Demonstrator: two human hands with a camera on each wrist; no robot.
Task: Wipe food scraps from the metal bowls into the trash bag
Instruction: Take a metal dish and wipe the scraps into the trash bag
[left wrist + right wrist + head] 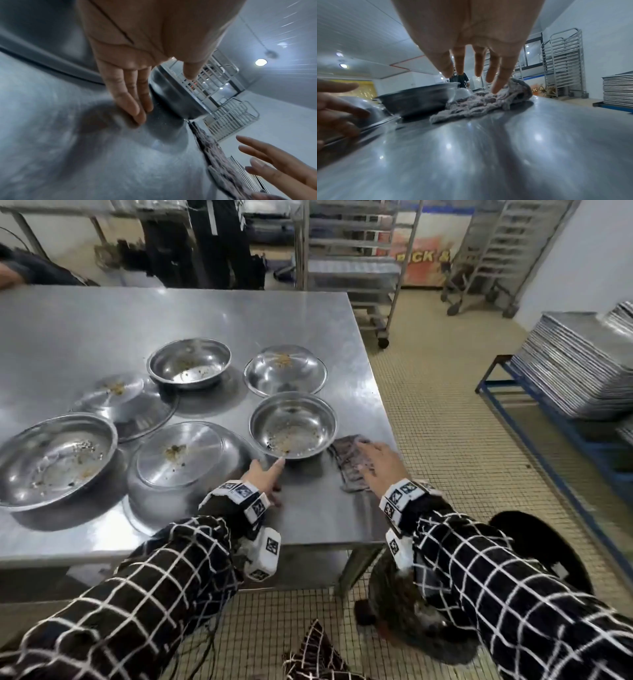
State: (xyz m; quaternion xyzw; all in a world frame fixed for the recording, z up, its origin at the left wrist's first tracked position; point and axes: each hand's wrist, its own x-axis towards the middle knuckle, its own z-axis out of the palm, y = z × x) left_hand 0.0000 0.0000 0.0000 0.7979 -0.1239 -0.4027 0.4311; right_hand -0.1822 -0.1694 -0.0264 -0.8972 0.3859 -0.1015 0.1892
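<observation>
Several metal bowls with food scraps stand on the steel table [85, 313], some upright, some upside down. The nearest upright bowl [293, 428] [171, 94] [418, 100] holds crumbs. My left hand [270, 474] is open, its index fingertip on that bowl's near rim; in the left wrist view the thumb reaches over the rim and the other fingers point down at the table. A grey cloth [349, 463] [214, 155] [481, 104] lies right of the bowl. My right hand [380, 463] [476, 75] is open, fingers spread, fingertips touching the cloth. A black trash bag [541, 546] sits on the floor, partly hidden by my right forearm.
Further bowls: one upright at the back [189, 363], a large one at the left [56, 457], inverted ones [285, 369] [185, 453] [123, 402]. Stacked trays [575, 371] fill a blue rack on the right. A wheeled rack [356, 268] and a standing person [205, 241] are behind the table.
</observation>
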